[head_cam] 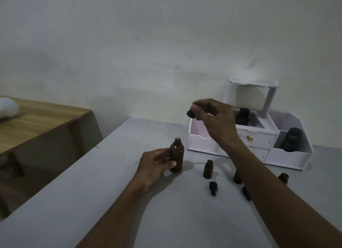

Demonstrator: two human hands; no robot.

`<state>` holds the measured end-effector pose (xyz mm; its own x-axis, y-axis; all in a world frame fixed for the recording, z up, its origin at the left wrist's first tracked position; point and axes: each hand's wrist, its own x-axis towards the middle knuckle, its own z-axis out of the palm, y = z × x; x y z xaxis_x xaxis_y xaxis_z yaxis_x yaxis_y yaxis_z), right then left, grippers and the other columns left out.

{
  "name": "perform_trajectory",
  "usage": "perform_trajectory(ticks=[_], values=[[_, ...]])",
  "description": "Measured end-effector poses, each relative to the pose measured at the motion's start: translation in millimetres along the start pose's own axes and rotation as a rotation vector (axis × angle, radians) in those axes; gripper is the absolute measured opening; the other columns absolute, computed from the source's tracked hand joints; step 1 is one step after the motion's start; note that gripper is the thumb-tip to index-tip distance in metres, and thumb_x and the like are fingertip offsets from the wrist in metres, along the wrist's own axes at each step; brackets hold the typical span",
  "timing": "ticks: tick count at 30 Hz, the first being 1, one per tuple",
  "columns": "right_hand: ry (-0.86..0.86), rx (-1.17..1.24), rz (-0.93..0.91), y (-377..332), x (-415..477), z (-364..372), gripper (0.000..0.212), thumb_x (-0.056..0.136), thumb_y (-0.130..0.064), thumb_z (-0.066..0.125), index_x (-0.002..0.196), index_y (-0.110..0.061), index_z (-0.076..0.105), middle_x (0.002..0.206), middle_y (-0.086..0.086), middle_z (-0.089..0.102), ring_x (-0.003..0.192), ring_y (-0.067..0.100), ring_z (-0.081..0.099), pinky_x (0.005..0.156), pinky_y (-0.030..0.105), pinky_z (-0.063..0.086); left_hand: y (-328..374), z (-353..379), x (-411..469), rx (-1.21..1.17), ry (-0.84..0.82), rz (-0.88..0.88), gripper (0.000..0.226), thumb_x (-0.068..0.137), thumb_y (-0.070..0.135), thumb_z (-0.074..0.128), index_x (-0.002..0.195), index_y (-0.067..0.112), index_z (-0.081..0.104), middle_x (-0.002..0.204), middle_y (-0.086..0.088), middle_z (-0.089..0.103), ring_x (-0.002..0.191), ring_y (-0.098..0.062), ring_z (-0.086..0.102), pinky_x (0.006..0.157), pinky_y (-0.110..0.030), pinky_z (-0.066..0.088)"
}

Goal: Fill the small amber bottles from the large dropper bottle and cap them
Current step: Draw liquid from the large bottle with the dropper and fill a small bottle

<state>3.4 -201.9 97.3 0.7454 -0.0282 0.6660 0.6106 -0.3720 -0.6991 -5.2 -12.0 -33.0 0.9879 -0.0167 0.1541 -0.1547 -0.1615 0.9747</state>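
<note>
Standing behind, a white organizer (201,142) holds dark bottles (291,139); left grip (155,164) clasps the large bottle (177,157), right grip (216,118) pinches a cap (191,113).

Count: large dropper bottle (177,158), one; small amber bottle (208,169) (237,177) (283,178), three; black cap (191,114) (212,187) (246,193), three; dark bottle (242,116) (290,139) inside organizer, two; white organizer (288,160), one; hands two, left hand (155,162), right hand (214,118); table (129,220) (46,122), two.
</note>
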Motion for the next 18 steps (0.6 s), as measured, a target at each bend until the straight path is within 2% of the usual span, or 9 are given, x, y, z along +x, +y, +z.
perform_trajectory(ticks=[5,9,13,18], values=[[-0.029,-0.015,0.001,2.8,2.4,3.9,0.005,0.09,-0.021,0.071,0.093,-0.018,0.075,0.076,-0.012,0.076,0.075,0.002,0.072,0.081,0.032,0.06,0.0,0.4,0.1,0.014,-0.017,0.009,0.053,0.074,0.006,0.082,0.122,0.019,0.067,0.109,0.013,0.072,0.097,0.003,0.068,0.091,-0.018,0.052],[-0.047,-0.056,-0.017,7.9,5.2,7.1,0.007,0.09,-0.024,0.071,0.094,-0.02,0.074,0.076,-0.019,0.074,0.076,-0.002,0.071,0.078,0.02,0.057,0.3,1.2,-0.2,0.029,-0.018,0.006,0.053,0.074,0.008,0.082,0.123,0.021,0.067,0.11,0.014,0.072,0.097,0.004,0.067,0.09,-0.017,0.051],[-0.085,-0.069,-0.019,13.5,5.5,11.6,0.012,0.09,-0.025,0.071,0.098,-0.017,0.076,0.079,-0.014,0.075,0.079,-0.001,0.071,0.081,0.02,0.056,0.3,1.1,0.0,0.03,-0.014,-0.006,0.052,0.074,0.009,0.083,0.122,0.021,0.067,0.11,0.014,0.071,0.098,0.003,0.067,0.097,-0.026,0.05],[-0.188,-0.159,-0.01,29.2,-3.3,23.2,0.014,0.088,-0.025,0.074,0.1,-0.019,0.076,0.083,-0.013,0.073,0.077,-0.009,0.068,0.07,0.002,0.048,2.4,2.4,0.6,0.069,-0.012,-0.027,0.052,0.076,0.013,0.081,0.124,0.022,0.066,0.117,0.01,0.069,0.104,-0.005,0.065,0.103,-0.034,0.047]])
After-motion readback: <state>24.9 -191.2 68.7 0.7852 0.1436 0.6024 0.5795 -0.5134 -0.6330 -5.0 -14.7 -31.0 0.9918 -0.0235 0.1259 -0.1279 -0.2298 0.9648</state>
